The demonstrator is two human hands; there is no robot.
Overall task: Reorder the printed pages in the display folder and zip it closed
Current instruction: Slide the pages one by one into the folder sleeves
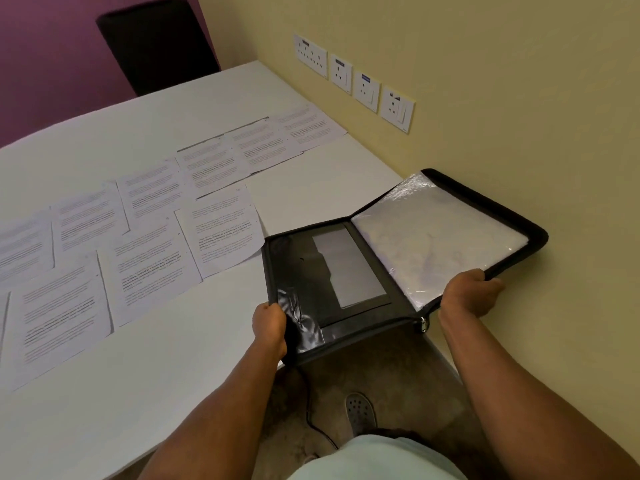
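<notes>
A black zip display folder [304, 271] lies open at the table's near right corner, partly over the edge. Its left cover shows a grey pocket card; its right half holds clear plastic sleeves [440, 233] and tilts up toward the wall. My left hand [270, 327] grips the left cover's near corner. My right hand [467, 292] grips the near edge of the right cover. Several printed pages [145, 233] lie spread in two rows across the white table [138, 393], left of the folder. A metal zip pull [424, 323] hangs at the spine.
A yellow wall with a row of power sockets [353, 77] runs close along the right. A dark chair [159, 43] stands behind the table's far side. Below the folder I see the floor, a cable and a grey shoe [360, 410].
</notes>
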